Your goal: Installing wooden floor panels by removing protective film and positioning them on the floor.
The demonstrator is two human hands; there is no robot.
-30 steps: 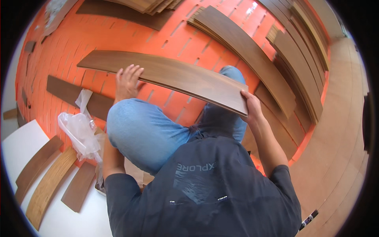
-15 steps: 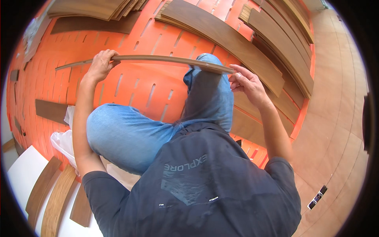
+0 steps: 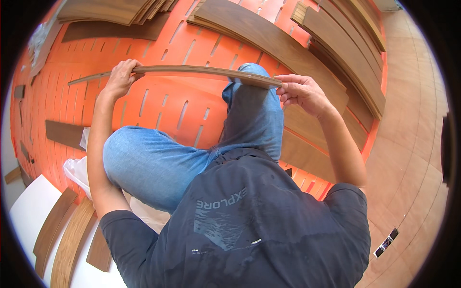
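A long brown wood floor plank [image 3: 201,71] is held up on edge across my front, its narrow side turned toward me. My left hand [image 3: 122,80] is wrapped round it well in from its far left end. At the plank's right end my right hand [image 3: 301,92] pinches the tip between thumb and fingers. Close to that end, the plank passes over my raised knee [image 3: 254,96]; whether it rests there I cannot tell. Orange slotted underlay [image 3: 187,110] spreads beneath.
Several loose planks [image 3: 269,38] lie in stacks at the far right, and another plank pile [image 3: 110,12] lies at the far left. White plastic wrap [image 3: 77,170] and short boards [image 3: 72,240] are near my left elbow. Light wood flooring [image 3: 403,134] runs along the right.
My right hand has closed its fingers more on the plank's right end, and its elbow has swung slightly outward. The plank has shifted a little left. My left hand keeps its grip.
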